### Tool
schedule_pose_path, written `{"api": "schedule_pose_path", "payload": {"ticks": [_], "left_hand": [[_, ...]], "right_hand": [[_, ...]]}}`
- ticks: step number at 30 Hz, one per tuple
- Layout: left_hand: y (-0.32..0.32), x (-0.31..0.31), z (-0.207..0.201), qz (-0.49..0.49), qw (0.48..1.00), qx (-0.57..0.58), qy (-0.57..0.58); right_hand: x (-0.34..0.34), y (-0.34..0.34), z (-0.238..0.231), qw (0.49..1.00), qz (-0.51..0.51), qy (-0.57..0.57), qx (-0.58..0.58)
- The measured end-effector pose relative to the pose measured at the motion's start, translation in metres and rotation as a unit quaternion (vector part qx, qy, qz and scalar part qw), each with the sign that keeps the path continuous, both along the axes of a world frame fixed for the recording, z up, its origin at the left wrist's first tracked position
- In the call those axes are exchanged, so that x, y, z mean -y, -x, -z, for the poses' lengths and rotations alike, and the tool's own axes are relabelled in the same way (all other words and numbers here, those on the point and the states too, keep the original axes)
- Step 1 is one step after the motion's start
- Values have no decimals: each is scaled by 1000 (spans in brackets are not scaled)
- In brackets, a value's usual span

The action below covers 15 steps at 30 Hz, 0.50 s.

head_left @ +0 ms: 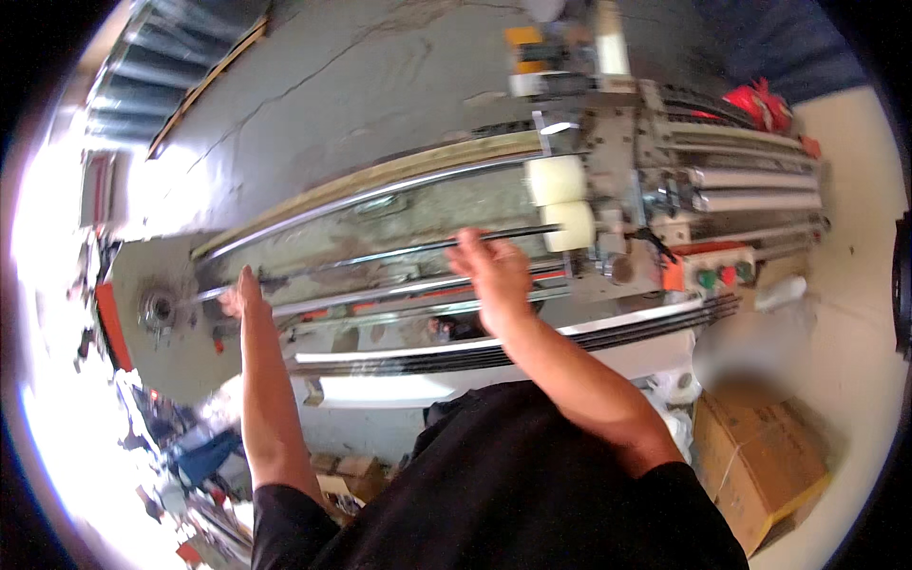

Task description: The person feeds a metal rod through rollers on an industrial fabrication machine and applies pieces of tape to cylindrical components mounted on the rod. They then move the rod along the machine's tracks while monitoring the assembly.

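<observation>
A long thin metal rod (380,256) runs lengthwise over the bed of a machine, dark toward its right end. My left hand (247,295) is closed on it near its left end, thumb raised, close to the machine's end plate (185,356) with a round metal socket (158,309). Farther right, my right hand (496,273) pinches the same rod between thumb and fingers. The rod's right end reaches a pair of cream rollers (558,180), one behind the other; it overlaps the nearer one, and I cannot tell whether they touch.
Shiny guide rails (380,195) lie along the bed. At the right are a carriage (608,142), a black-handled lever (654,243) and a button box (712,269). Several dark rods (427,361) lie on the front ledge. A cardboard box (760,465) stands at lower right.
</observation>
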<state>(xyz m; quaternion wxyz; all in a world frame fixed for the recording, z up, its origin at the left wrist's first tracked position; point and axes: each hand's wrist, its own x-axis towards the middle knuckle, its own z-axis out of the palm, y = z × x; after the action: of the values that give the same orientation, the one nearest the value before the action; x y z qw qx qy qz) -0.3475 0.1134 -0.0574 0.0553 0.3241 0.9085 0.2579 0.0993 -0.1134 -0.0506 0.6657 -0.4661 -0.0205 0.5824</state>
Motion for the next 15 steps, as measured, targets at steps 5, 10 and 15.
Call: {"api": "schedule_pose_path", "payload": {"ticks": [5, 10, 15], "left_hand": [[92, -12, 19, 29, 803, 560, -203], [29, 33, 0, 156, 796, 570, -132], [-79, 205, -5, 204, 632, 744, -80]], "right_hand": [[-5, -16, -6, 995, 54, 61, 60], [22, -92, -3, 982, 117, 11, 148], [168, -224, -10, 959, 186, 6, 212]]}}
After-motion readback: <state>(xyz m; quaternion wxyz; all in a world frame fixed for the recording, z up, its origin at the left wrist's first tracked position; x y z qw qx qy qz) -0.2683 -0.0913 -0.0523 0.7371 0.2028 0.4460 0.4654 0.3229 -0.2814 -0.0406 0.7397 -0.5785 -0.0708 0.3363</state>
